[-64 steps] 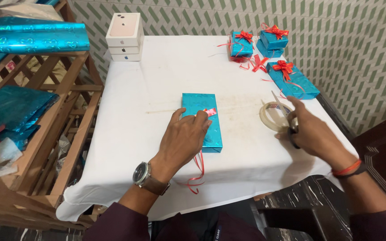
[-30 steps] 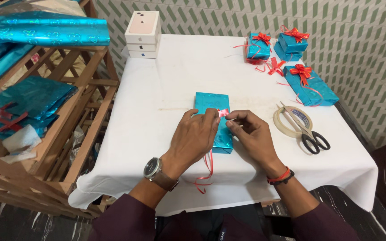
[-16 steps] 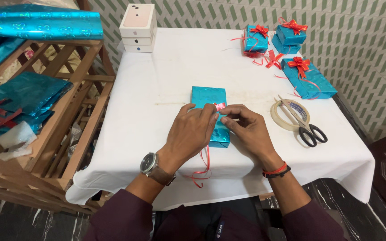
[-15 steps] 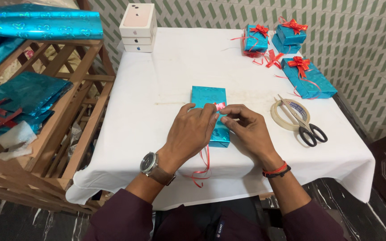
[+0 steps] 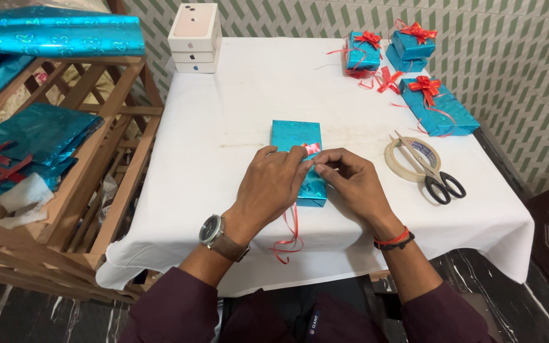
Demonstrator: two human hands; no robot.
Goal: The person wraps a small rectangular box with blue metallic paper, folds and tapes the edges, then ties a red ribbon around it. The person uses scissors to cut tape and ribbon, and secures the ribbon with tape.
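Both hands on glossy teal foil box (image 5: 297, 136); left hand (image 5: 268, 190) flat, released; right hand (image 5: 351, 184) pinching red ribbon (image 5: 311, 148).

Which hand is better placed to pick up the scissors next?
Right, probably. The right hand is nearer the scissors on the tape roll; the left hand rests on the blue box.

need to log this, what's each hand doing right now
Left hand: pressed on the blue wrapped box, nothing gripped.
Right hand: fingers pinched at the red ribbon.
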